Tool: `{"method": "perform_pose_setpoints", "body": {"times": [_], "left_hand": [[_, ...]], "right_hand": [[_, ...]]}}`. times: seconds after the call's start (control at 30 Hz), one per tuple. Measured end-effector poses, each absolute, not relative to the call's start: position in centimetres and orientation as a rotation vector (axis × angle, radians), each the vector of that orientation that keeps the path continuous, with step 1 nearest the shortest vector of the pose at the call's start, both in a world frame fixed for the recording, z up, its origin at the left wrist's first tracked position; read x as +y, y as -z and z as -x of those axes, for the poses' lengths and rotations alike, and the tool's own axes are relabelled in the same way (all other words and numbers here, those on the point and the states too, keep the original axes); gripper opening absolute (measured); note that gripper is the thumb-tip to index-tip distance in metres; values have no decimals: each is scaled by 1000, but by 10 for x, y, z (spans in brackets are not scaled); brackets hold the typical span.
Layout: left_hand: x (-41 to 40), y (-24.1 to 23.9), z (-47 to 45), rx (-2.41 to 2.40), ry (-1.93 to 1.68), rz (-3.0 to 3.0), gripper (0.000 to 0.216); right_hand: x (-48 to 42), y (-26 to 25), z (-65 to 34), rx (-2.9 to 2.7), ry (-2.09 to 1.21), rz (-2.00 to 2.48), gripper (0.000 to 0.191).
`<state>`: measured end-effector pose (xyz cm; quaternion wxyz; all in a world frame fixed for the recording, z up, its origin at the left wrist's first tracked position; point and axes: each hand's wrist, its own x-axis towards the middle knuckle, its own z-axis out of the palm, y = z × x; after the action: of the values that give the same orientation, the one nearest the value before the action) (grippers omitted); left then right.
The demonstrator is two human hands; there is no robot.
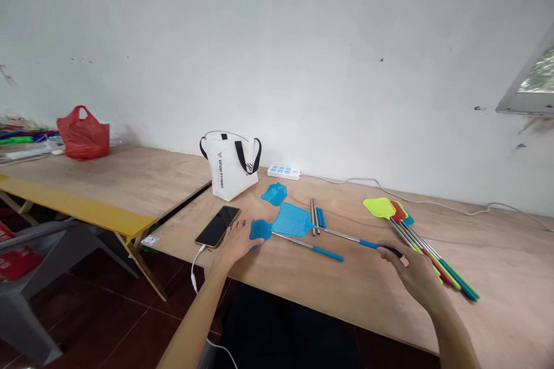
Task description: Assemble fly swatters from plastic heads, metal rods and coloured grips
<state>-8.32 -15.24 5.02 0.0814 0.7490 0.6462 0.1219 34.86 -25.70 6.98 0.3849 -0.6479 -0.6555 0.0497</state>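
Observation:
A blue fly swatter [292,219] lies on the plywood table [329,288], its metal rod running right to a blue grip. My right hand [414,273] is closed on the end of that grip. A second blue swatter [260,230] with a smaller head lies just in front of it. My left hand [236,242] lies flat, fingers stretched out, fingertips touching that small head. A loose blue swatter head [274,193] sits further back. Short metal rods and blue grips [316,216] lie beside the large head.
A bundle of yellow-green, red and blue swatters [415,236] lies at the right. A phone [217,226] on a white cable lies by my left hand. Behind stand a white tote bag [234,167] and a power strip [283,172]. A second table [108,184] carries a red bag [84,134].

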Motion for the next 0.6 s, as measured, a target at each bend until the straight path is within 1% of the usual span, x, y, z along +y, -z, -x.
{"method": "perform_pose_setpoints", "body": {"times": [0.13, 0.2, 0.37, 0.43, 0.53, 0.6], "left_hand": [[-154, -61, 85, 1938, -402, -2187, 72], [-155, -67, 86, 1900, -502, -2130, 69], [-160, -87, 95, 1704, -1021, -2004, 53], [-164, -96, 98, 1628, -1194, -1960, 41], [-172, -109, 99, 1581, -1379, -1964, 26], [-178, -117, 97, 1561, -1452, -1993, 26]], "right_hand": [[-258, -74, -341, -1704, -220, 1601, 44], [-257, -74, -334, -1732, -272, 1547, 47], [-251, -63, -312, -1886, -250, 1489, 50], [-249, -58, -299, -1961, -239, 1507, 49], [-248, -53, -279, -2037, -184, 1535, 46], [-248, -50, -267, -2075, -96, 1498, 42]]}}
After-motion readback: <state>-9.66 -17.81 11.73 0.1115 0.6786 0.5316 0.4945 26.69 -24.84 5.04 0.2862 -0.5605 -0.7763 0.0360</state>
